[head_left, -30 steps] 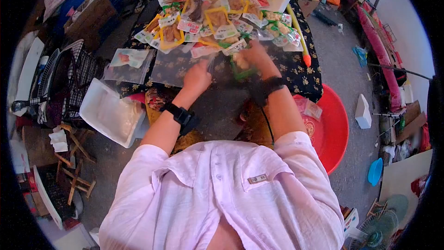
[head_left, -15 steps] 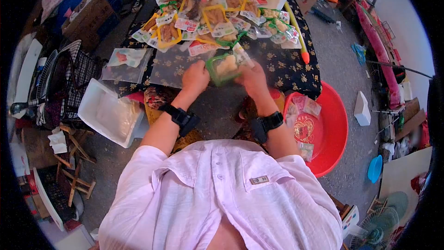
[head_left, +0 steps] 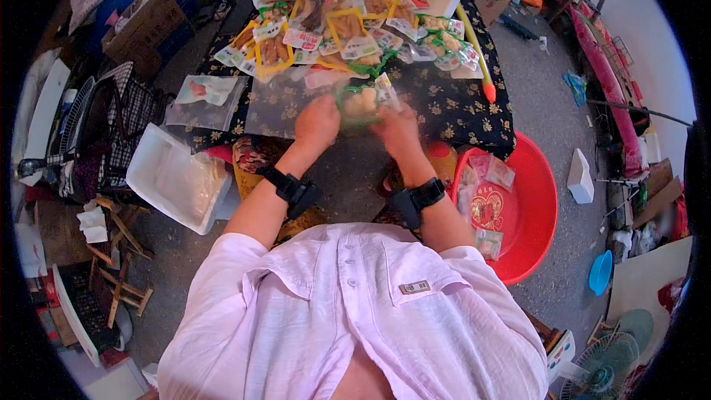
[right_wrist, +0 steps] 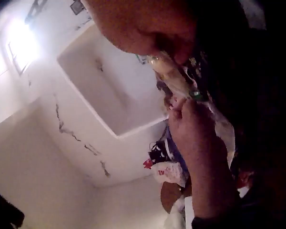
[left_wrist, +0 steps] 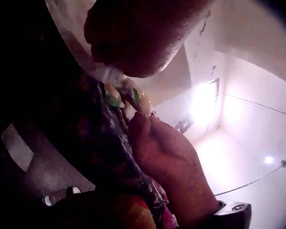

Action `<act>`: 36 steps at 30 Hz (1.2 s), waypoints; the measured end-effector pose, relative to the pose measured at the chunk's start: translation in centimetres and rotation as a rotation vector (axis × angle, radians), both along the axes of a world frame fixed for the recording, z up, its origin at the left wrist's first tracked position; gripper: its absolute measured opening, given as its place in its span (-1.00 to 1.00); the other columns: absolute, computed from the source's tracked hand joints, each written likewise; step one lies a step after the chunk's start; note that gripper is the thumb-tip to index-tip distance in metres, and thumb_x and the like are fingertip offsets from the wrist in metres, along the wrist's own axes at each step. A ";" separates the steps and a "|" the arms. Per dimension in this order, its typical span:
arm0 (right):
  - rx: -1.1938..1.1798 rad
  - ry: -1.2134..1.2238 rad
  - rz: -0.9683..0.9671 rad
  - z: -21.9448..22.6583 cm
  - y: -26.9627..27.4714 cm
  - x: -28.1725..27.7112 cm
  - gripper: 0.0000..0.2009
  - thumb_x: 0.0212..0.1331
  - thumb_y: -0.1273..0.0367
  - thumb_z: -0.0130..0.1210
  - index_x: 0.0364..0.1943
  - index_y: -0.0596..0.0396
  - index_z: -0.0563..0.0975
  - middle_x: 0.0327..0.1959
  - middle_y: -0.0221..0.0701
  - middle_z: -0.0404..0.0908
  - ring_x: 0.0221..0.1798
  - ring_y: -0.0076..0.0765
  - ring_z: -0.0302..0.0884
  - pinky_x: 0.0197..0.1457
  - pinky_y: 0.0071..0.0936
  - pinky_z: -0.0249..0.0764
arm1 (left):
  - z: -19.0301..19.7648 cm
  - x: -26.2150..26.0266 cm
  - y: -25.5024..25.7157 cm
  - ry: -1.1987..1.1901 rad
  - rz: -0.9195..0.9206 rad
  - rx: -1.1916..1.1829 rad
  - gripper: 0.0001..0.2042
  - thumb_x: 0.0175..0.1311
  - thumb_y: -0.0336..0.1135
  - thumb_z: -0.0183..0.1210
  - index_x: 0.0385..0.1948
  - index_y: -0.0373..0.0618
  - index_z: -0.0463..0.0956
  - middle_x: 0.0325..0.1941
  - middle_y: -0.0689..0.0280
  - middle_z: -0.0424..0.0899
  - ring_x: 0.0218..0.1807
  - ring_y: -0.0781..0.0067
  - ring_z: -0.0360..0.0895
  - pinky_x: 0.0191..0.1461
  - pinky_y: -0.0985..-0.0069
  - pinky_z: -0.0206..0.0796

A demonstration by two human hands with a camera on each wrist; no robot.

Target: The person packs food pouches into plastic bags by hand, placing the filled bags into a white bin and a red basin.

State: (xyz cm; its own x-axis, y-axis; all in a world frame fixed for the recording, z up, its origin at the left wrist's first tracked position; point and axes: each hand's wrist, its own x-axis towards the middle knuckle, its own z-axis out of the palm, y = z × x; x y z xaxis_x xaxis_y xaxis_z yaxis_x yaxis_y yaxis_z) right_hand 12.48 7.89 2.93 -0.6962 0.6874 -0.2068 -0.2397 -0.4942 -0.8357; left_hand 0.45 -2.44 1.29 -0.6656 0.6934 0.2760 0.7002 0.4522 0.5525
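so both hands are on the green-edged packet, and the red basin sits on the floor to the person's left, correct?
Not quite. Left hand and right hand do hold the green-edged packet, but the red basin sits to the person's right, as the head view shows.

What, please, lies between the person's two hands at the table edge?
In the head view, a green-edged snack packet sits between the left hand and the right hand; both hands grip it.
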 end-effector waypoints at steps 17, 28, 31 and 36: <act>0.232 -0.356 0.466 -2.2 0.8 -0.6 -0.91 0.00 0.38 -0.08 -0.44 0.09 0.39 -0.59 -0.43 0.41 -0.68 -0.54 0.34 -0.71 -0.64 0.23 | 0.4 1.2 -0.6 0.198 -0.111 -0.042 -0.86 0.00 -0.30 -0.12 -0.53 -0.14 0.35 -0.47 0.11 0.41 -0.40 0.04 0.38 -0.38 0.19 0.24; 0.836 0.165 0.260 -6.4 -1.5 -5.3 -0.90 0.01 0.40 -0.10 -0.47 0.15 0.37 -0.63 -0.43 0.39 -0.67 -0.52 0.32 -0.73 -0.60 0.17 | 0.3 0.9 0.2 0.028 -0.099 -0.027 -0.79 0.03 -0.29 -0.12 -0.38 -0.21 0.37 -0.34 0.12 0.43 -0.26 0.09 0.36 -0.22 0.31 0.21; 1.152 0.148 0.401 -7.5 0.3 -6.1 -0.91 0.01 0.41 -0.11 -0.49 0.15 0.37 -0.66 -0.41 0.40 -0.68 -0.51 0.32 -0.74 -0.59 0.16 | 0.2 0.1 0.0 0.015 -0.087 -0.024 -0.79 0.02 -0.30 -0.11 -0.38 -0.22 0.36 -0.34 0.12 0.43 -0.26 0.09 0.36 -0.22 0.31 0.21; 1.149 -0.322 0.380 -6.4 1.5 -6.5 -0.88 -0.01 0.41 -0.11 -0.56 0.18 0.36 -0.69 -0.39 0.40 -0.73 -0.47 0.34 -0.75 -0.58 0.19 | 0.3 0.4 -0.4 0.057 -0.077 0.033 -0.83 0.00 -0.33 -0.10 -0.41 -0.18 0.35 -0.37 0.11 0.42 -0.28 0.06 0.35 -0.25 0.28 0.21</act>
State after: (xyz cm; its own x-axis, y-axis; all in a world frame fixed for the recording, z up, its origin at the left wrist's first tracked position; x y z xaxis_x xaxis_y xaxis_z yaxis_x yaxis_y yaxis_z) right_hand 5.97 9.34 -3.49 -0.9192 0.3496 0.1813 0.0528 0.5655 -0.8230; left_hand 0.82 -2.82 1.59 -0.5935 0.7316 0.3353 0.7628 0.3786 0.5242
